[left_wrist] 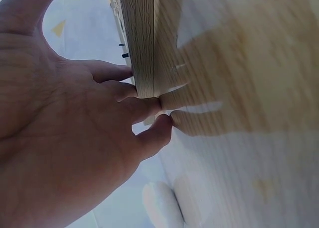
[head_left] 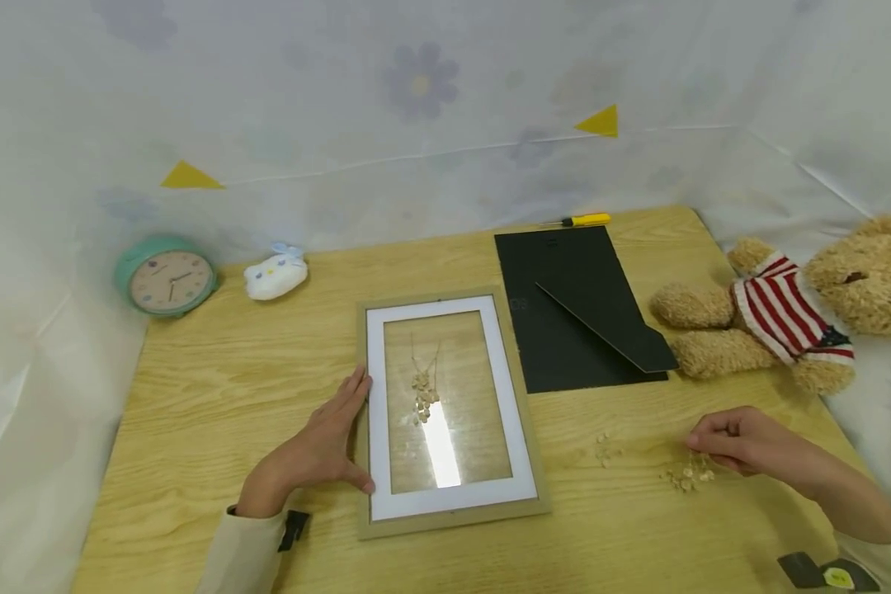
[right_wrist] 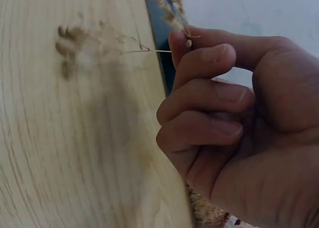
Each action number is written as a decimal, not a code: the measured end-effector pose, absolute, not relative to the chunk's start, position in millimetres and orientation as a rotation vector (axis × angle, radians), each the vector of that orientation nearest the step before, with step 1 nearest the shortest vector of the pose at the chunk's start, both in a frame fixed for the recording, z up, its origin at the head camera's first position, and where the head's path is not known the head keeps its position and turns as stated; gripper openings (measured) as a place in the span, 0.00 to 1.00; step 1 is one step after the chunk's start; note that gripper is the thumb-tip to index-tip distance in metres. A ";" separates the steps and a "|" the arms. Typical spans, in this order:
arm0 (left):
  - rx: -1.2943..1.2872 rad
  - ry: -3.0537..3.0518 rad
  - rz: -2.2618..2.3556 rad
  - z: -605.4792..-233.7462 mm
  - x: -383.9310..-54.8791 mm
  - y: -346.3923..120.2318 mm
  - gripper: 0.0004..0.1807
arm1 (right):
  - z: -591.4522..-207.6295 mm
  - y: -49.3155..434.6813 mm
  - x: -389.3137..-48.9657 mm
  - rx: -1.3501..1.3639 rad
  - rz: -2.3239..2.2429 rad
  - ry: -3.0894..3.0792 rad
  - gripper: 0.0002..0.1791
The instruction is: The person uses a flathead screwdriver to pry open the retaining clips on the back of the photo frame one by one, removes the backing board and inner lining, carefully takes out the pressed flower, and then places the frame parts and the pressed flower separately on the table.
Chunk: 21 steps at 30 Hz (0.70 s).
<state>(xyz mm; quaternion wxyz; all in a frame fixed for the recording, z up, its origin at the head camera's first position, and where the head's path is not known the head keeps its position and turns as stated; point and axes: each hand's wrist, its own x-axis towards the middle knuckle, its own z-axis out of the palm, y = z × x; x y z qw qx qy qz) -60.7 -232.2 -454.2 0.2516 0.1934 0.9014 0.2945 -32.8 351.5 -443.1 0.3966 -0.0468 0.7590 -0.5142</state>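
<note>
A light wooden picture frame (head_left: 453, 528) with a white mat lies flat on the table. Inside its opening is a dried flower sprig (head_left: 425, 388) with thin stems. My left hand (head_left: 325, 445) rests against the frame's left side, fingers extended along the edge and thumb at the lower left; the left wrist view has the fingertips (left_wrist: 153, 106) touching the frame's side. At the right, my right hand (head_left: 742, 444) pinches thin stems of dried flowers (head_left: 689, 477) between thumb and forefinger, over the table. Between frame and right hand lies another small dried sprig (head_left: 603, 450).
Behind the frame's right side lies a black backing board (head_left: 564, 330) with its stand flap raised, a yellow screwdriver (head_left: 590, 220) beyond it. A teddy bear (head_left: 780, 305) lies at the right. A green clock (head_left: 169, 279) and a white plush (head_left: 275, 275) stand back left.
</note>
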 end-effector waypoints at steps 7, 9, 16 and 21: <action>0.548 2.474 0.789 -456.7 -62.1 -232.6 0.82 | -463.0 346.4 -42.4 -0.105 -1.178 2.033 0.21; 0.557 2.476 0.789 -457.3 -62.3 -232.5 0.82 | -465.3 343.8 -44.0 -0.118 -1.169 2.060 0.21; 0.546 2.475 0.804 -457.3 -61.8 -233.0 0.82 | -465.7 332.1 -47.6 -0.153 -1.093 2.179 0.19; 0.553 2.485 0.794 -457.9 -61.1 -232.9 0.82 | -463.9 326.1 -50.3 -0.137 -1.014 2.244 0.16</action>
